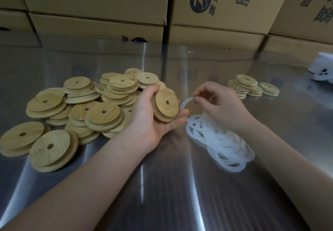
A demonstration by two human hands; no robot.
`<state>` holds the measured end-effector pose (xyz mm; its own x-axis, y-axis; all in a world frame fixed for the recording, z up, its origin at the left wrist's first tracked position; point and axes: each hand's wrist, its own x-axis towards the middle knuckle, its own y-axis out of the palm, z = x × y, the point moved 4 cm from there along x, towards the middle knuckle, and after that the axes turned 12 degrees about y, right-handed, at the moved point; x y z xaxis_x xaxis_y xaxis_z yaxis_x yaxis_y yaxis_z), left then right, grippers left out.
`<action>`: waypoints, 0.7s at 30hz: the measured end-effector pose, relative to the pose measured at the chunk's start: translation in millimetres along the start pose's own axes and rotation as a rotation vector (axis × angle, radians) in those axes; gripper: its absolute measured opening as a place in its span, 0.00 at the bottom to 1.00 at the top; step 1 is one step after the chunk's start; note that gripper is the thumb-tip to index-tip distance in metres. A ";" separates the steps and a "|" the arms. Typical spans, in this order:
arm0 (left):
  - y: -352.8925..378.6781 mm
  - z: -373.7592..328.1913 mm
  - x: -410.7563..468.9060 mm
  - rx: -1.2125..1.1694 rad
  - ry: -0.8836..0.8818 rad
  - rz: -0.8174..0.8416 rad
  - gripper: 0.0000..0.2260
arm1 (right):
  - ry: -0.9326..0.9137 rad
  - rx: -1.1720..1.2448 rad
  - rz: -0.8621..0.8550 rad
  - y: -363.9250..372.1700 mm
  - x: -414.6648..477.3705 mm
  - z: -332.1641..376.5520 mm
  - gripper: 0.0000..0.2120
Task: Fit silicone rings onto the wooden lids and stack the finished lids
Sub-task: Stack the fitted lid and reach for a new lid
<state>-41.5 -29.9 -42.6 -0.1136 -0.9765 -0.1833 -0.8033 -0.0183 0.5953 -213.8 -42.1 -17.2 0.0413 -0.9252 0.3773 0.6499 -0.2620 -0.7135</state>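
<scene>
head view: the left hand (153,117) cups a lid (166,107), fingers curled under it and thumb on its top edge, so its face is turned to the other hand. the right hand (221,104) pinches one ring (182,104) with thumb and finger just beside the lid, likely to slip it on. spare rings (221,142) lie right under that hand. bare lids (81,108) sit heaped on the left, done lids (243,86) stacked far right.
</scene>
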 end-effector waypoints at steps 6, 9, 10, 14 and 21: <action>0.2 -1.5 1.9 -0.041 0.032 -0.025 0.18 | 0.084 0.113 -0.082 -5.6 1.0 -1.8 0.06; 0.1 -1.4 3.6 -0.018 0.032 -0.003 0.18 | 0.140 0.183 -0.099 -8.0 2.0 -2.4 0.08; 0.2 -1.5 4.1 -0.011 0.037 0.003 0.17 | 0.158 0.214 -0.091 -8.3 2.2 -2.4 0.09; 0.1 -1.0 5.9 -0.002 0.063 0.036 0.14 | 0.199 0.392 -0.017 -8.1 0.9 1.7 0.09; 3.5 0.0 4.3 -0.035 0.056 0.167 0.16 | 0.169 0.538 0.141 -1.1 -4.6 12.6 0.05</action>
<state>-44.8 -34.2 -41.4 -0.2103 -0.9770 -0.0360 -0.7550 0.1389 0.6408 -205.2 -34.0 -10.7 0.0619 -0.9836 0.1692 0.9431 0.0021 -0.3324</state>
